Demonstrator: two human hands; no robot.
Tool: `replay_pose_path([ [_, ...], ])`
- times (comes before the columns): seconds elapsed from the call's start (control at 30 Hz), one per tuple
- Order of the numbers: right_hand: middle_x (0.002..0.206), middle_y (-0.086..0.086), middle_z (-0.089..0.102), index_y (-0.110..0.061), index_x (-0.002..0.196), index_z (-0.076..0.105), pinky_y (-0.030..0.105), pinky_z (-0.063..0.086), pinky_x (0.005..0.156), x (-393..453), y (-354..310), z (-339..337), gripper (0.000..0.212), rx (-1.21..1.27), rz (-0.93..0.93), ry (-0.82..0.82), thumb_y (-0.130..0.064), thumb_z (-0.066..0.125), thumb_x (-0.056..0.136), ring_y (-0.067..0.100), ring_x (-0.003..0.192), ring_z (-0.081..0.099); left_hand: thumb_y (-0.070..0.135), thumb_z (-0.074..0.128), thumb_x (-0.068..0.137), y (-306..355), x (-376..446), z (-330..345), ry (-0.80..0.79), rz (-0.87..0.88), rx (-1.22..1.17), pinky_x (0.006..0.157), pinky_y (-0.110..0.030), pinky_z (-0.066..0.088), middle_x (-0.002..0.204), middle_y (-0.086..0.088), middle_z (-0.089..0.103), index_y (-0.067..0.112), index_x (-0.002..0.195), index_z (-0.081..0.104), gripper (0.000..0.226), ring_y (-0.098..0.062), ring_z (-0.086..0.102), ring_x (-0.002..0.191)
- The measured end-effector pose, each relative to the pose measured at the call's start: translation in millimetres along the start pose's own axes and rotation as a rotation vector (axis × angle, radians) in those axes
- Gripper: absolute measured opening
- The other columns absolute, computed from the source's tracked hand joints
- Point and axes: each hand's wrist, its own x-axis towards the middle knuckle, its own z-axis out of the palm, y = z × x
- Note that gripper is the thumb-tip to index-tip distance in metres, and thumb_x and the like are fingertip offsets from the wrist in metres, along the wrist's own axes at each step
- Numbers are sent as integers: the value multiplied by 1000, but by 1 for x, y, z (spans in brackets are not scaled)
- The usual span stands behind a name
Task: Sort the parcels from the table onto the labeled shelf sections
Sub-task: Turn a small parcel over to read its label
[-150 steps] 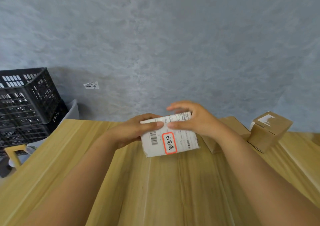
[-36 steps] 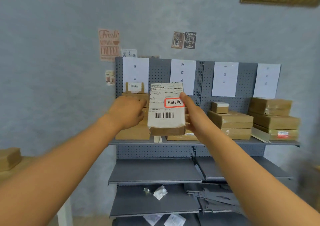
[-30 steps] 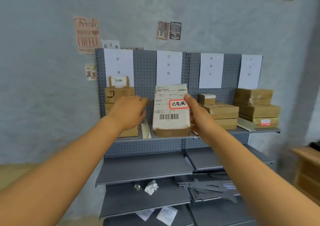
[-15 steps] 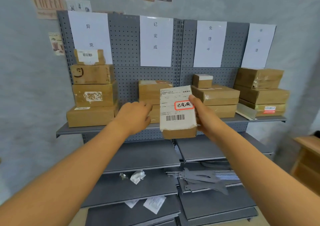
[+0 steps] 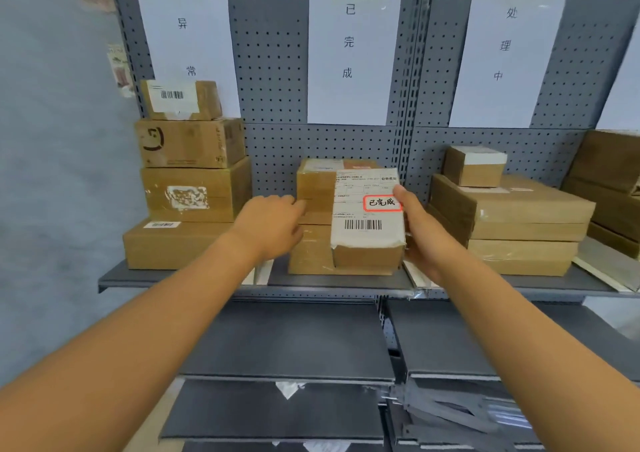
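My right hand [image 5: 417, 235] grips a small brown parcel [image 5: 367, 225] by its right side, held upright. Its white shipping label carries a barcode and a red-framed sticker reading 已完成. The parcel hovers in front of the middle stack of boxes [image 5: 313, 209] on the grey shelf [image 5: 180, 277], under the paper sign 已完成 [image 5: 349, 53]. My left hand [image 5: 273, 225] is empty, fingers loosely spread, its fingertips at the left side of that middle stack.
A stack of boxes [image 5: 192, 188] stands under the sign 异常 [image 5: 187, 43] at left. More boxes [image 5: 509, 223] lie under the sign 处理中 [image 5: 505, 50], and another stack [image 5: 609, 181] at far right. Lower shelves [image 5: 287, 341] hold paper scraps and loose metal brackets [image 5: 450, 413].
I turned from the wooden table to the shelf and came close. The parcel went from both hands to the right hand alone, and my left hand reached the middle stack.
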Motion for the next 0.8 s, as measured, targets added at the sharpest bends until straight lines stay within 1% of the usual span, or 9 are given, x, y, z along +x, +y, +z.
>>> replay_pose_path([
  [0.1, 105, -3, 77, -32, 111, 69, 44, 50, 100, 54, -5, 14, 49, 36, -30, -33, -68, 40, 93, 22, 109, 68, 35, 44, 97, -30, 36, 25, 29, -20, 1, 63, -33, 35, 97, -6, 59, 15, 108, 53, 25, -28, 60, 88],
  [0.23, 108, 0, 76, -26, 121, 64, 46, 50, 101, 125, -22, 36, 49, 73, -50, -16, -61, 42, 96, 24, 110, 67, 34, 43, 99, -75, 85, 54, 45, -63, 16, 63, -32, 33, 104, -6, 60, 14, 118, 53, 29, -27, 60, 92],
  [0.33, 106, 1, 76, -25, 114, 68, 46, 53, 98, 172, -37, 44, 48, 90, -83, -5, -62, 43, 95, 25, 107, 69, 34, 43, 99, -105, 120, 73, 52, -82, 12, 63, -32, 36, 103, -6, 61, 14, 115, 53, 28, -26, 59, 89],
  [0.43, 102, -2, 77, -28, 111, 70, 38, 59, 83, 214, -49, 46, 51, 92, -72, -34, -68, 43, 92, 19, 95, 73, 35, 43, 99, -121, 146, 87, 41, -93, 8, 62, -33, 39, 102, -5, 60, 14, 119, 53, 31, -26, 60, 89],
  [0.53, 97, -1, 78, -28, 115, 69, 34, 58, 70, 252, -59, 45, 57, 43, -55, -50, -71, 40, 91, 19, 84, 74, 35, 43, 99, -130, 165, 101, 27, -104, 1, 69, -35, 46, 109, -5, 61, 15, 123, 53, 33, -26, 61, 95],
  [0.67, 83, 5, 78, -20, 110, 69, 32, 59, 56, 284, -66, 48, 56, 130, 97, -73, -67, 45, 92, 21, 67, 75, 32, 43, 99, -133, 180, 118, 10, -112, 14, 65, -32, 38, 105, -6, 60, 14, 121, 53, 30, -27, 60, 93],
  [0.7, 87, 6, 78, -20, 110, 69, 33, 61, 60, 293, -66, 48, 56, 107, 105, -64, -67, 44, 93, 22, 73, 75, 32, 42, 99, -134, 182, 122, 3, -110, 16, 66, -32, 36, 107, -7, 60, 14, 122, 52, 31, -27, 59, 94],
  [0.77, 101, 8, 76, -22, 108, 68, 40, 60, 83, 306, -65, 49, 55, 55, 105, -37, -67, 39, 94, 27, 92, 71, 32, 42, 99, -135, 186, 127, -10, -118, 16, 66, -32, 35, 109, -7, 60, 14, 125, 50, 32, -28, 59, 96],
  [0.8, 100, 8, 74, -23, 106, 67, 40, 58, 86, 312, -66, 50, 53, 35, 113, -21, -66, 37, 95, 27, 93, 69, 32, 41, 99, -136, 188, 130, -16, -123, 17, 66, -32, 35, 109, -7, 60, 15, 126, 50, 33, -28, 59, 97],
])
